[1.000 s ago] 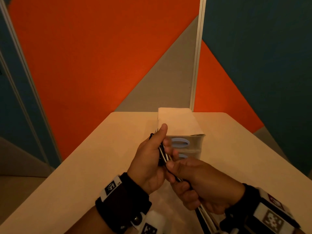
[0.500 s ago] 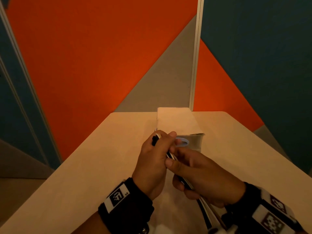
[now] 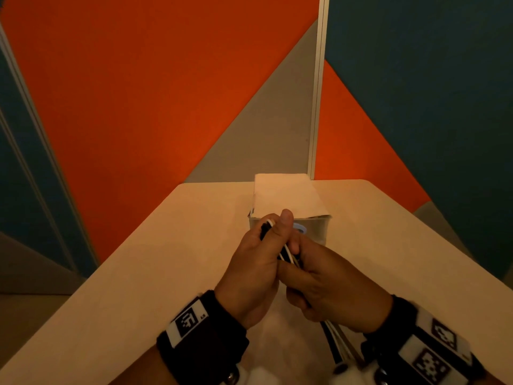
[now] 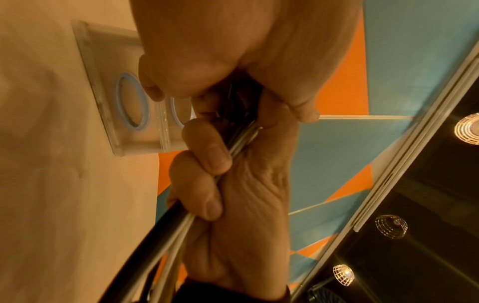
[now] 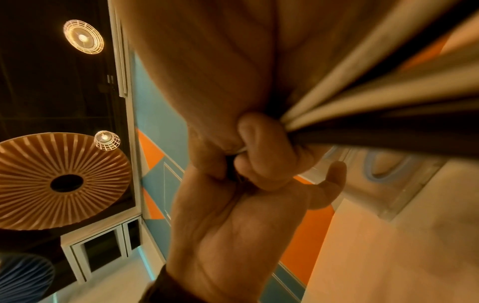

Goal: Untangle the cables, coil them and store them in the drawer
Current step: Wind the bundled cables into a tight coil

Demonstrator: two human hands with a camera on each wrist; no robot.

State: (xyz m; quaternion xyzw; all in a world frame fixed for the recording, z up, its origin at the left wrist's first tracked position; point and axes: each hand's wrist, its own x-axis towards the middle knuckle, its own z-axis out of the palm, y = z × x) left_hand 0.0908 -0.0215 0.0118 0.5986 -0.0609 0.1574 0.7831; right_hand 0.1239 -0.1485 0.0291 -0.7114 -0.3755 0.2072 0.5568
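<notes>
A bundle of black and white cables [image 3: 288, 255] runs between my two hands above the table. My left hand [image 3: 266, 245] grips its upper end, thumb pointing up, and the cable tips poke out past the fist. Just below, touching the left, my right hand [image 3: 319, 279] has its fingers curled round the same bundle. The loose lengths trail down past my right wrist. In the left wrist view the right hand [image 4: 215, 184] clamps the cables [image 4: 166, 252]. In the right wrist view the cables [image 5: 376, 106] run close past the lens. The translucent drawer unit [image 3: 288, 198] stands right behind my hands.
The drawer unit's fronts carry blue ring handles [image 4: 132, 104] and both look closed. The pale table [image 3: 166, 273] ends at an orange, grey and teal partition wall [image 3: 166, 107] just behind the unit. Bare tabletop lies on both sides of my hands.
Both hands kept hold of the bundle and drifted slightly right. My left thumb, laid over the cables half a second ago, points up again. The right hand has closed up against the left.
</notes>
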